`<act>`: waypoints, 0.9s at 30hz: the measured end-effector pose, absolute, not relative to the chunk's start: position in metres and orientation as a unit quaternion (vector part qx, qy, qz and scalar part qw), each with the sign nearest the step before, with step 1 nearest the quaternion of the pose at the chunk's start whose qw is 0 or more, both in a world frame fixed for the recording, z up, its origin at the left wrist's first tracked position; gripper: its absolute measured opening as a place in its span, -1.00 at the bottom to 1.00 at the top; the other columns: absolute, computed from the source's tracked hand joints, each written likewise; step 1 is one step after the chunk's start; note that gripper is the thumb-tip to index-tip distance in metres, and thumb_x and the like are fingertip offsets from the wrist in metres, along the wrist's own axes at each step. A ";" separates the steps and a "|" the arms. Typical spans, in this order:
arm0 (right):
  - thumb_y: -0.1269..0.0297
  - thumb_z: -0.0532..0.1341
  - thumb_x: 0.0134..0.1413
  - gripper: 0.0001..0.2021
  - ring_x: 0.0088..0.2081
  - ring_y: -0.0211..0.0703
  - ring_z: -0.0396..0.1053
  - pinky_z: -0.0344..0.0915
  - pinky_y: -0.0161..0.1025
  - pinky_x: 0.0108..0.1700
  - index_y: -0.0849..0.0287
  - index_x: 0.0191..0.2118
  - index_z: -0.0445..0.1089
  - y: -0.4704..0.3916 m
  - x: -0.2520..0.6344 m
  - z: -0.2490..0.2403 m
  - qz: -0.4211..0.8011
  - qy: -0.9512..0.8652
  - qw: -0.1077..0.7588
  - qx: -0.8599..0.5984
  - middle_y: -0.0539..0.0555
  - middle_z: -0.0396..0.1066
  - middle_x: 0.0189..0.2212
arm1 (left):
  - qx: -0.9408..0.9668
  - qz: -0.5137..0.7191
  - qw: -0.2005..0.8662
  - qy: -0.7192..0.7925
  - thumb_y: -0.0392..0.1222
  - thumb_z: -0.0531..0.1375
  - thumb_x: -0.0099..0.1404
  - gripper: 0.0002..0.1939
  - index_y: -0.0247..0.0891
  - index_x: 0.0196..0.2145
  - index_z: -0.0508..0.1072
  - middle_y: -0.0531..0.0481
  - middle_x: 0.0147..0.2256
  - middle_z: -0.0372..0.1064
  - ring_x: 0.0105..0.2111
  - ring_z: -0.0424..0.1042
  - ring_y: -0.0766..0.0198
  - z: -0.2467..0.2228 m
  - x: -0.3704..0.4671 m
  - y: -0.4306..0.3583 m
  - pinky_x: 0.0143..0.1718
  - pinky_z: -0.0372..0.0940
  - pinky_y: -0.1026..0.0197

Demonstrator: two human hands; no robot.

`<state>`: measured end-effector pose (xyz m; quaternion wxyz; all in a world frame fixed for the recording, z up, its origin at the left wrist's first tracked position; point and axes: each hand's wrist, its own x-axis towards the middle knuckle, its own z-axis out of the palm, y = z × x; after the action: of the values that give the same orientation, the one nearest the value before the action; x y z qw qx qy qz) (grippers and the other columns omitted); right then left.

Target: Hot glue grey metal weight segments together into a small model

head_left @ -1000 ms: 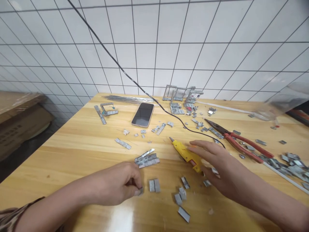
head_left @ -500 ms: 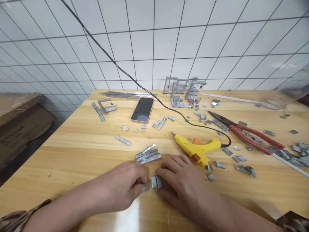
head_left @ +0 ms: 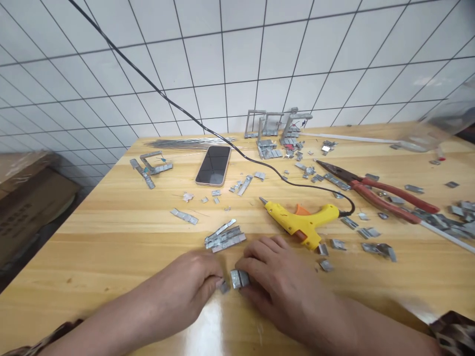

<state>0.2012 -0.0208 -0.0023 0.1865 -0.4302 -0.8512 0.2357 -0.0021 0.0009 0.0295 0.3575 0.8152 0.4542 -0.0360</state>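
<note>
My left hand (head_left: 195,284) is closed, pinching a small grey metal piece (head_left: 223,286) between thumb and fingers. Just to its right, my right hand (head_left: 276,282) grips a short strip of grey metal pieces (head_left: 239,279) between thumb and forefinger; its far end is hidden under the fingers. A narrow gap separates the two held parts, low over the wooden table. Beyond the hands lies a bundle of grey metal strips (head_left: 225,236). A yellow hot glue gun (head_left: 300,222) rests on its side past my right hand, nozzle pointing left.
Red-handled pliers (head_left: 374,193) lie to the right among several loose metal bits. A phone (head_left: 213,165) and thin metal rods (head_left: 178,143) are farther back. Small metal frame models (head_left: 272,133) stand near the tiled wall. The black cord (head_left: 193,117) crosses the view to the glue gun.
The view has shifted slightly. The piece in my left hand has tilted, and the strip in my right hand has turned slightly. Both hands stay close together.
</note>
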 end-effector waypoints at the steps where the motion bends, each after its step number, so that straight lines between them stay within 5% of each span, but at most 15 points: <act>1: 0.42 0.23 0.08 -0.88 -0.20 -0.05 0.28 0.10 -0.12 -0.17 0.13 -0.24 0.45 -0.021 0.201 -0.003 0.236 -0.851 0.187 -0.430 0.04 0.40 -0.30 | 0.815 -0.031 0.357 0.455 -0.28 0.01 0.32 -0.76 -0.21 -0.46 0.38 0.05 -0.44 0.40 -0.41 0.37 0.25 0.029 -0.001 0.001 -0.39 0.16 0.29; 6: 0.43 0.20 0.10 -0.88 -0.23 -0.06 0.28 0.09 -0.13 -0.22 0.14 -0.24 0.43 -0.022 0.202 -0.003 0.230 -0.852 0.195 -0.428 0.06 0.40 -0.30 | 0.813 0.007 0.330 0.479 -0.30 0.04 0.28 -0.78 -0.22 -0.52 0.32 0.06 -0.49 0.36 -0.47 0.35 0.27 0.025 0.004 0.001 -0.43 0.16 0.29; 20: 0.41 0.20 0.12 -0.91 -0.22 -0.05 0.29 0.12 -0.10 -0.18 0.12 -0.26 0.42 -0.022 0.204 -0.006 0.233 -0.846 0.198 -0.437 0.05 0.39 -0.31 | 0.828 0.125 0.308 0.452 -0.29 0.01 0.38 -0.81 -0.19 -0.22 0.41 -0.04 -0.28 0.39 -0.26 0.41 0.21 0.017 -0.008 -0.014 -0.22 0.29 0.24; 27: 0.46 0.20 0.10 -0.90 -0.17 -0.04 0.29 0.13 -0.07 -0.12 0.14 -0.28 0.41 -0.021 0.209 -0.004 0.229 -0.847 0.195 -0.439 0.06 0.40 -0.28 | 0.852 0.125 0.226 0.455 -0.29 -0.01 0.38 -0.78 -0.26 -0.27 0.43 -0.08 -0.34 0.38 -0.35 0.40 0.18 0.010 -0.007 -0.014 -0.30 0.30 0.17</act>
<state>0.2092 -0.0214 -0.0041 0.1947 -0.4394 -0.8466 0.2287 -0.0067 -0.0138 0.0099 0.2257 0.8523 0.4550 0.1252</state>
